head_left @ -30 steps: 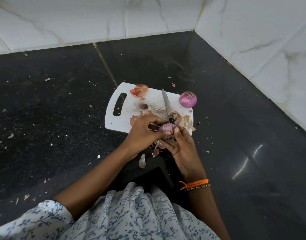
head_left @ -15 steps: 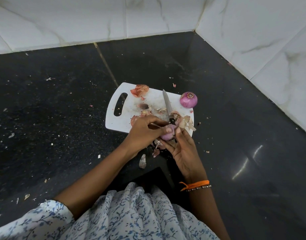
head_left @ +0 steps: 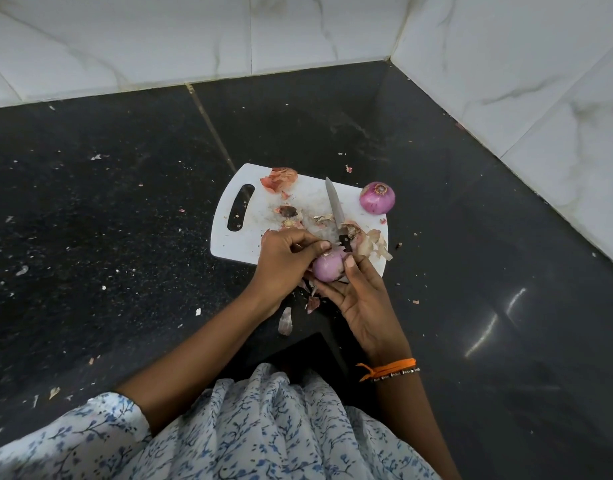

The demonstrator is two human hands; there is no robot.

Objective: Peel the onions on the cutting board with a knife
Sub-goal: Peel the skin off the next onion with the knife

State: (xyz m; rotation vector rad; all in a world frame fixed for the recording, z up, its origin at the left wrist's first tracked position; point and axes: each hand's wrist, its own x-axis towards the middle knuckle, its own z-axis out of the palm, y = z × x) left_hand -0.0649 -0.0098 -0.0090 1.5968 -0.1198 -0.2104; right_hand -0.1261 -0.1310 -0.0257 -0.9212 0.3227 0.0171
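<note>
Knife (head_left: pixel 334 206): lies flat on the white cutting board (head_left: pixel 249 244), long axis running from the board's near right edge toward its far edge, tip pointing away from you and slightly left. The dark handle end sits at the near side, mostly hidden behind your fingers and the skins. No hand is on it.

Onions, count two. One (head_left: pixel 327 267) is in your hands just over the board's near edge; it looks pale purple, smooth and mostly bare, with a papery scrap at its top. The second onion (head_left: pixel 377 198) sits on the board's far right corner, deeper purple, cut end up, well apart from the first.

Your right hand (head_left: pixel 358 299) cups the held onion from below, thumb laid along its right side. Your left hand (head_left: pixel 284 258) has its fingers (head_left: pixel 324 244) curled, pinching the skin at the onion's top.

Loose skins (head_left: pixel 279 177): several patches on the board, plus a few pieces on the dark floor (head_left: pixel 125 237) near your hands.
</note>
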